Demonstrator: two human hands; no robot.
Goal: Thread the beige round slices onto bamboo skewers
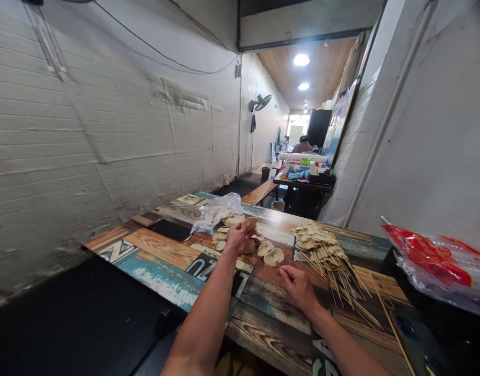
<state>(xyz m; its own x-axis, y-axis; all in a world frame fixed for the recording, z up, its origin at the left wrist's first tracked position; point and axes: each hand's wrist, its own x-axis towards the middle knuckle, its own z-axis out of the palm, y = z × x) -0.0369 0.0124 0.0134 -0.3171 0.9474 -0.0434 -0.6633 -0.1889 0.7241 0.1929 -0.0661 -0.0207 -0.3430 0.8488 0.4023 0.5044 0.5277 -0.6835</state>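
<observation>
My left hand [238, 237] is closed on a round, thin beige slice [250, 223], held up over a loose heap of similar slices [221, 236]. My right hand [299, 288] is lower and to the right, its thumb and fingers pinched together on what looks like the end of a thin wooden skewer, mostly hidden. Just beyond those fingertips are two beige slices [273, 257], seemingly in line with the skewer. To the right lies a pile of skewered slices [318, 241], their bare wooden sticks [339, 279] fanned toward me.
A clear plastic bag [223, 208] lies behind the heap, and a dark flat object [170, 230] is to its left. At the right are a red and clear plastic package [439, 256] and a phone [414, 334] on the patterned table [271, 308]. A person [303, 145] sits far back.
</observation>
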